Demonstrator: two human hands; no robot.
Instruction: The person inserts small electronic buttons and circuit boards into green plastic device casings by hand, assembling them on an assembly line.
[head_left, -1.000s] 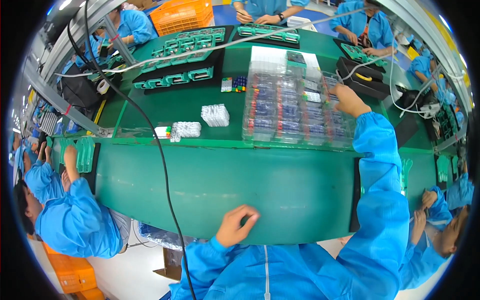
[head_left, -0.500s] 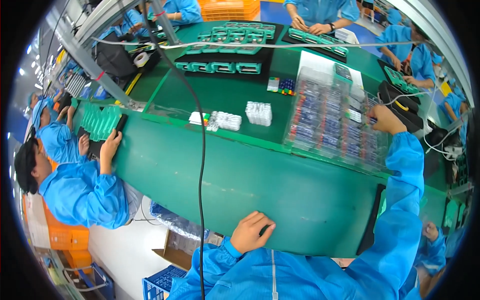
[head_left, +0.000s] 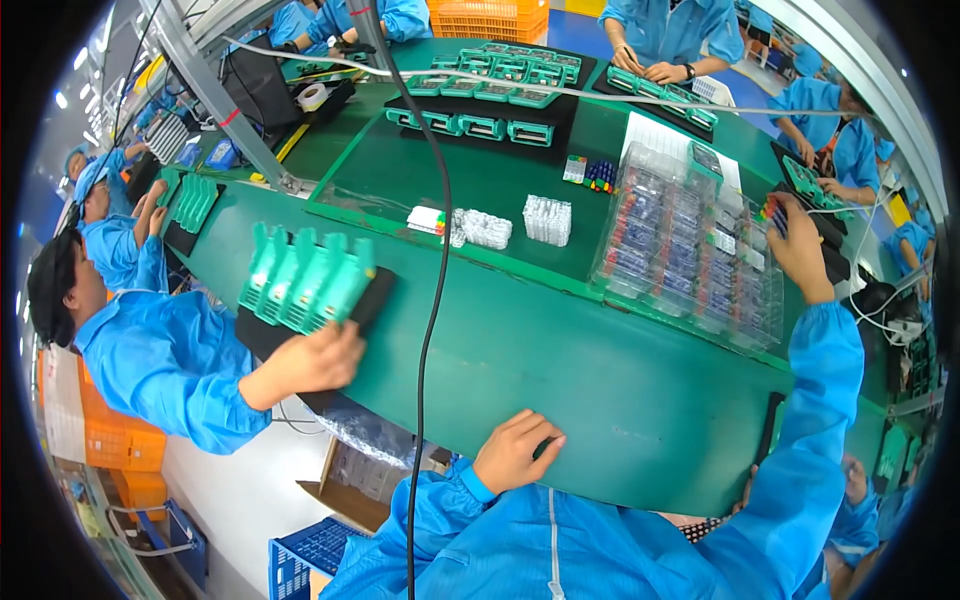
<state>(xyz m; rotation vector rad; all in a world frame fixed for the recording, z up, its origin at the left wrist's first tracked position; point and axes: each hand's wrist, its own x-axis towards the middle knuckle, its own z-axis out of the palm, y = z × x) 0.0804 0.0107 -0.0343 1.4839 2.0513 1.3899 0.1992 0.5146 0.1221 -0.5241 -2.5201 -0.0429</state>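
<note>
Compared with half a second ago, the black board [head_left: 375, 300] with green casings [head_left: 305, 285] is further along the bench [head_left: 600, 370], with a co-worker's hand [head_left: 320, 358] at its near edge, and the right hand [head_left: 781, 208] is a little higher along the tray's side. The clear plastic tray [head_left: 768, 315] lies on the far part of the bench; it contains several columns of blue parts [head_left: 675, 255] with reddish ends, and a small white piece [head_left: 722, 240] lies over them. Behind the bench, the orange crate [head_left: 485, 20] is cut by the picture's edge. On the floor side, the cardboard box [head_left: 338, 502] is open, and its content is not clear; beside it is the blue crate [head_left: 290, 572]. The right hand pinches small coloured parts [head_left: 773, 213] just at the tray's right edge. The left hand [head_left: 540, 447] is loosely curled near the bench's near edge; I cannot tell if it holds something.
</note>
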